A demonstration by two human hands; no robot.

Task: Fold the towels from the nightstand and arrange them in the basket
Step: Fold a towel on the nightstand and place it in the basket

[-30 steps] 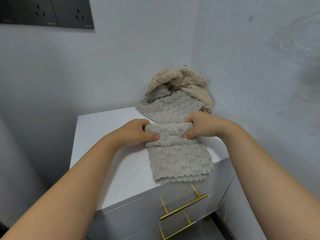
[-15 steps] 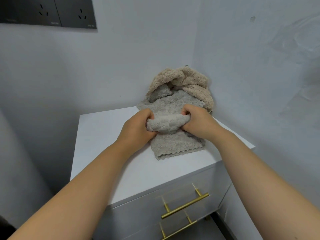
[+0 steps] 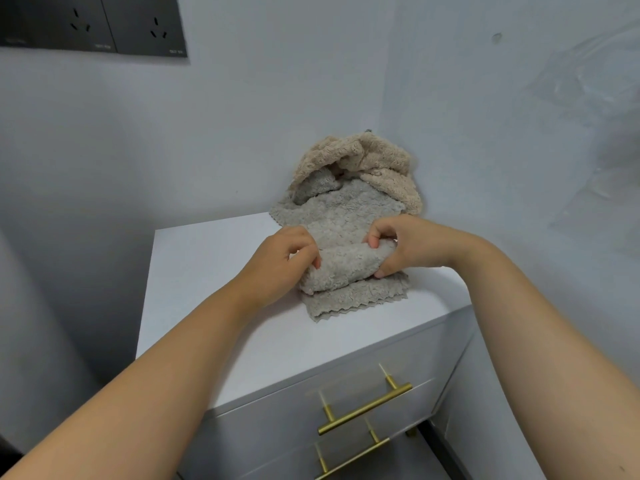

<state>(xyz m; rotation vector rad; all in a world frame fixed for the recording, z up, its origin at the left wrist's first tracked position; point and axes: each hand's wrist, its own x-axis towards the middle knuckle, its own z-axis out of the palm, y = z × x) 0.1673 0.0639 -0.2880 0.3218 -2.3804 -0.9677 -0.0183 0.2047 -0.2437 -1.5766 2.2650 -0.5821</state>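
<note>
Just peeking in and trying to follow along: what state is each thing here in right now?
grey towel: partly folded, near end doubled over, lying on the nightstand.
beige towel: crumpled, unfolded, heaped in the corner.
left hand: grips the fold's left end.
right hand: pinches the fold's right end.
top drawer: closed.
wall sockets: nothing plugged in.

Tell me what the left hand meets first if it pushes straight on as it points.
The grey towel, whose fold the left hand grips; beyond it, probably the beige towel in the corner, though depth is unclear.
</note>
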